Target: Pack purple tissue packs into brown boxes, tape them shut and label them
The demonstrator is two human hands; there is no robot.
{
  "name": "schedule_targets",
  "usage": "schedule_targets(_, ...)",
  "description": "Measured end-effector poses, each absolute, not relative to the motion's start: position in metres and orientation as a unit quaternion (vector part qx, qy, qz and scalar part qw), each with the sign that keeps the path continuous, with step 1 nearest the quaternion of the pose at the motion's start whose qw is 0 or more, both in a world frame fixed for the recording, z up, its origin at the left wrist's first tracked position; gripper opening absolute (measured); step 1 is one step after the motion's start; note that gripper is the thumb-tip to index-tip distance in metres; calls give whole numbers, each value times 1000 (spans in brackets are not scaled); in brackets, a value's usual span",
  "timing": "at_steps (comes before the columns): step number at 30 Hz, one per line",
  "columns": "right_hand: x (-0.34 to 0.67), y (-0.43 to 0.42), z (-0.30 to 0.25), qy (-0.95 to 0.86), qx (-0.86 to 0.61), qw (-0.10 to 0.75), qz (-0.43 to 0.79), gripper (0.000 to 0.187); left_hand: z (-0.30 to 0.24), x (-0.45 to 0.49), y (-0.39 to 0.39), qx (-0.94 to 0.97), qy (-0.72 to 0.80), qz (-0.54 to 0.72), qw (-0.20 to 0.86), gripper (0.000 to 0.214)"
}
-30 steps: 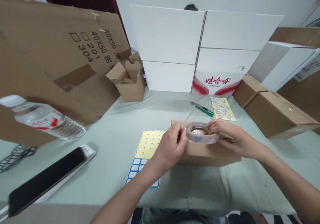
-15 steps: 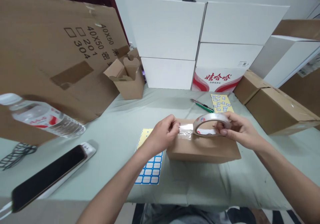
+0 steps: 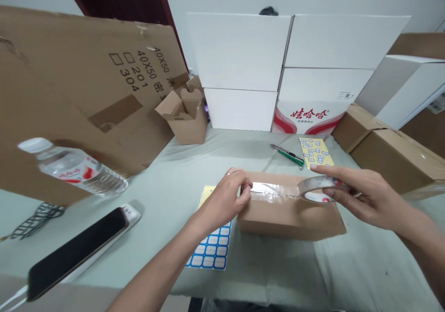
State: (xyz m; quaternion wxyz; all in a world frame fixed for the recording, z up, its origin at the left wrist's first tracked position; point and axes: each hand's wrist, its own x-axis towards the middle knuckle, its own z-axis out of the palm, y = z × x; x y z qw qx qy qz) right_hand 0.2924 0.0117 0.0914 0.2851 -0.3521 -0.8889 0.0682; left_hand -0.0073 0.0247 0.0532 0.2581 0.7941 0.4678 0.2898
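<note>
A small brown cardboard box lies on the table in front of me. A strip of clear packing tape runs along the seam on its top. At the box's left end, my left hand is closed in a pinch on the strip's end. My right hand grips the tape roll between thumb and fingers, over the right end of the box; the strip still joins the roll. Partly under my left forearm is a sheet of blue-framed labels.
Beyond the box lie a green utility knife and a yellow sticker sheet. White cartons stand at the back. On the left are an open small box, a water bottle and a phone. Brown boxes stand right.
My right hand has moved right with the roll, drawing out a longer strip across the box top. The left hand stays at the left end. The view has shifted slightly.
</note>
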Motion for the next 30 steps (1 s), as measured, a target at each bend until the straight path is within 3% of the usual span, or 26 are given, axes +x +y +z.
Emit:
schedule_targets(6,279,6,102,-896,-374,236,40,8,55,-13,28,806,465,274,242,18)
schedule_targets(21,270,5,107,-910,-369,189,10,6,62,-11,30,830,493,199,166,19)
schedule_targets(25,270,5,108,-912,-366,182,10,7,70,-5,27,830,539,126,75,17)
schedule_targets(30,269,7,108,-919,-349,185,7,8,73,6,14,811,561,117,-119,9)
